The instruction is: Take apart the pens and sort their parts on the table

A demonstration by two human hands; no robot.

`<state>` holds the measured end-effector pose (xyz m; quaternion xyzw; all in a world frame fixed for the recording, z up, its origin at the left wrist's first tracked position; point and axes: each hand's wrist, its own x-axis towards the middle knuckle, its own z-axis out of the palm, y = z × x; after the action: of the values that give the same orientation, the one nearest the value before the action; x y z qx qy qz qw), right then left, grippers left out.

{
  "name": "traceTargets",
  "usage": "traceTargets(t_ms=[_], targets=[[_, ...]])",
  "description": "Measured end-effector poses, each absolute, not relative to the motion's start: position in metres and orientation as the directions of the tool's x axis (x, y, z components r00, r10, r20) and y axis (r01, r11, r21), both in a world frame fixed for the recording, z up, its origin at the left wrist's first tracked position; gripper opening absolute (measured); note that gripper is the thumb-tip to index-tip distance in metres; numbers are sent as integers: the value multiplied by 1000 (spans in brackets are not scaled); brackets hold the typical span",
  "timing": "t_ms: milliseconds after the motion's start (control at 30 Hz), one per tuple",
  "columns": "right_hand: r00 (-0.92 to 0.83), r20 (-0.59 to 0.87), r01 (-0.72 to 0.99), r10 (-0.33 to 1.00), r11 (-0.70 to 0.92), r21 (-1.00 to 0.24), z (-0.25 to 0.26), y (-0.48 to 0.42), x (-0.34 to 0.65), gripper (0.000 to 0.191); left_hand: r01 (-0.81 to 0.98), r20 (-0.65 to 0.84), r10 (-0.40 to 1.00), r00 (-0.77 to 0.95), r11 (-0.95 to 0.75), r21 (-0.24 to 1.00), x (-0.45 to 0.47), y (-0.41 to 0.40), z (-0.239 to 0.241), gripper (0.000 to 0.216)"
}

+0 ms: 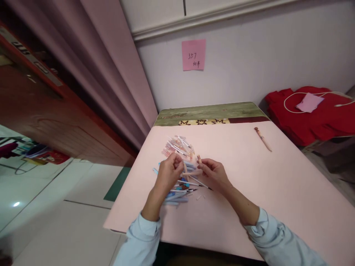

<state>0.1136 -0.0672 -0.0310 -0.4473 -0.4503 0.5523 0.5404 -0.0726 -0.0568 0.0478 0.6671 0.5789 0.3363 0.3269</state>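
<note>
My right hand (216,174) pinches a short pale-tan pen part (199,159) with a patterned upper end between thumb and fingertips. Level with it on the left, my left hand (169,170) has its fingers curled closed; whatever they hold, if anything, is hidden. Under and between both hands lie light blue pen barrels (173,199), tan pen barrels (192,173) and white pen refills (188,182) with dark tips. Just beyond my left hand spreads a heap of clear and pinkish pen parts (173,144), mixed with more white refills.
A whole-looking tan pen (263,139) with a brown top lies at the right of the pink-covered table (235,221). Red cloth (294,118) with a white cable (285,105) is beyond the right edge. A wooden door (55,122) and curtain (119,74) stand left.
</note>
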Motion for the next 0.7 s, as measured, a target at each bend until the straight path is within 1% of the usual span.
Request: traceTargets(t_ms=[33, 67, 100, 167, 200, 267, 367, 500, 700], targets=[[-22, -1, -191, 1000, -5, -982, -31, -68, 113, 32, 409, 67, 995, 71, -90, 908, -63, -54, 47, 10], [-29, 7, -188, 1000, 1, -982, -31, -68, 113, 31, 260, 50, 998, 43, -59, 964, -53, -52, 45, 17], [-35, 15, -186, 999, 9, -982, -31, -68, 113, 30, 114, 25, 999, 21, -27, 993, -44, -50, 44, 26], [-49, 31, -183, 998, 22, -983, -29, -69, 113, 30, -141, -51, 999, 2, 51, 989, -30, -46, 41, 40], [-55, 39, -180, 998, 29, -983, -27, -69, 113, 30, -244, -96, 995, 5, 94, 965, -25, -45, 39, 42], [-59, 49, -169, 997, 39, -985, -25, -69, 113, 31, -391, -184, 982, 30, 181, 902, -20, -45, 34, 38], [-56, 48, -174, 997, 37, -984, -24, -69, 114, 32, -488, -254, 966, 46, 243, 838, -20, -45, 25, 34], [-30, 26, -209, 999, 19, -978, -28, -67, 115, 33, -525, -288, 958, 7, 248, 814, -23, -45, 18, 30], [-20, 8, -201, 1000, 4, -980, -26, -68, 114, 36, -585, -366, 930, 28, 312, 748, -26, -47, 14, 24]])
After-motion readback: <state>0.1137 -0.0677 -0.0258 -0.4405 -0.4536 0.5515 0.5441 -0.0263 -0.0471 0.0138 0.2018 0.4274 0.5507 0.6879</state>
